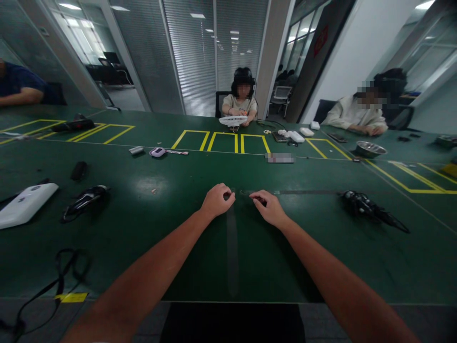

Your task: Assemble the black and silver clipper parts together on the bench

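My left hand (218,200) rests on the green table (200,257), its fingers curled in toward the thumb. Opposite it, a short gap away, my right hand (268,207) is curled the same way. I see nothing held in either one, though the insides of the palms are in shadow. A faint dark strip (232,247) runs along the tabletop from beside my left hand toward the front edge. Another faint strip (307,192) stretches to the right, beyond my right hand.
On the left lie a white flat case (28,205), a black cable bundle (85,200) and a black strap (60,281). Another black cable bundle (371,209) lies right, with a metal bowl (370,149) behind. Across the table, a person holds a white fan (233,121); two others sit at the sides.
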`<state>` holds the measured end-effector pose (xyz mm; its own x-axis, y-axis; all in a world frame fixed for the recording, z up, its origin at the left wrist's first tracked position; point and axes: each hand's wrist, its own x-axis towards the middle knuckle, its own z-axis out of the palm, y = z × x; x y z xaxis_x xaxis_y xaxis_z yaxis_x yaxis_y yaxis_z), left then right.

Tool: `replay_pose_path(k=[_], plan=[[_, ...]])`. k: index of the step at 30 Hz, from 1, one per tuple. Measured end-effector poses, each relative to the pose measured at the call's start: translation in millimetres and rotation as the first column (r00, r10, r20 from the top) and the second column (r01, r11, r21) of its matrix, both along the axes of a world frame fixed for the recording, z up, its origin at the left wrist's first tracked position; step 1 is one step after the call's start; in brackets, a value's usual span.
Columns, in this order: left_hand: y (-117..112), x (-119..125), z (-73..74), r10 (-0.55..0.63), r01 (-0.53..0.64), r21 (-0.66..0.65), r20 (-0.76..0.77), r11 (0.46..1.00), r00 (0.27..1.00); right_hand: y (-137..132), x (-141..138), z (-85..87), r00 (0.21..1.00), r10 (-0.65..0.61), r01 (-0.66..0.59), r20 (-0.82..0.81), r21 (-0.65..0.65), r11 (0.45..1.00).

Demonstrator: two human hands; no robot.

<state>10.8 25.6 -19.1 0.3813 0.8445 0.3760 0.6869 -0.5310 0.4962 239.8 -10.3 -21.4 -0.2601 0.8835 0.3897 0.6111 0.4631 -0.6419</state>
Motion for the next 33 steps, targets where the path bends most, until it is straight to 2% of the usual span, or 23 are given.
replay_pose_path(k=[3, 5, 7, 9, 11, 13, 15, 16, 17, 19, 21, 23, 27, 33], plan=[[-1, -2, -0.1, 0.006, -0.006, -0.021, 0.017, 1.000, 1.000, 2, 17, 12.8, 0.995, -0.037, 0.022, 0.095, 0.150, 0.988], [0, -2, -0.3, -0.005, 0.005, -0.013, 0.029, 1.000, 1.000, 8, 43, 21.0, 0.971, -0.165, 0.123, 0.173, 0.230, 0.965], [0, -3, -1.0, -0.017, 0.017, -0.008, 0.035, 1.000, 0.999, 13, 78, 26.8, 0.898, -0.373, 0.301, 0.232, 0.293, 0.907], [1, -2, -1.9, -0.018, 0.019, -0.019, 0.038, 1.000, 0.999, 15, 121, 29.9, 0.766, -0.584, 0.504, 0.269, 0.315, 0.805], [1, -2, -2.9, -0.021, 0.022, -0.038, 0.040, 0.999, 0.999, 13, 163, 31.6, 0.616, -0.732, 0.671, 0.291, 0.292, 0.681], [2, -2, -3.8, -0.026, 0.028, -0.042, 0.041, 0.999, 0.999, 6, 200, 33.2, 0.442, -0.852, 0.830, 0.282, 0.233, 0.507], [3, -2, -4.4, -0.028, 0.029, -0.038, 0.041, 0.999, 0.999, 1, 227, 34.8, 0.292, -0.917, 0.931, 0.271, 0.140, 0.337], [3, -2, -4.5, -0.024, 0.025, -0.038, 0.043, 0.999, 0.999, -1, 237, 35.3, 0.238, -0.933, 0.958, 0.272, 0.094, 0.271], [3, -3, -4.7, -0.018, 0.019, -0.038, 0.046, 0.999, 0.999, -3, 245, 35.5, 0.198, -0.940, 0.974, 0.277, 0.050, 0.220], [4, -3, -5.0, -0.012, 0.014, -0.042, 0.053, 0.999, 0.999, -3, 254, 34.5, 0.157, -0.940, 0.988, 0.304, -0.039, 0.152], [4, -1, -5.7, -0.009, 0.010, -0.028, 0.060, 1.000, 0.998, -3, 256, 31.9, 0.146, -0.923, 0.988, 0.355, -0.102, 0.117], [5, 0, -6.8, -0.008, 0.008, 0.002, 0.065, 1.000, 0.998, -4, 253, 28.6, 0.132, -0.902, 0.990, 0.412, -0.095, 0.101], [5, 1, -8.8, -0.012, 0.009, 0.036, 0.069, 0.999, 0.998, -8, 241, 23.6, 0.079, -0.869, 0.996, 0.488, -0.009, 0.086], [4, 0, -7.0, -0.016, 0.014, 0.025, 0.069, 1.000, 0.997, -5, 238, 19.2, 0.080, -0.865, 0.995, 0.496, 0.007, 0.096]])
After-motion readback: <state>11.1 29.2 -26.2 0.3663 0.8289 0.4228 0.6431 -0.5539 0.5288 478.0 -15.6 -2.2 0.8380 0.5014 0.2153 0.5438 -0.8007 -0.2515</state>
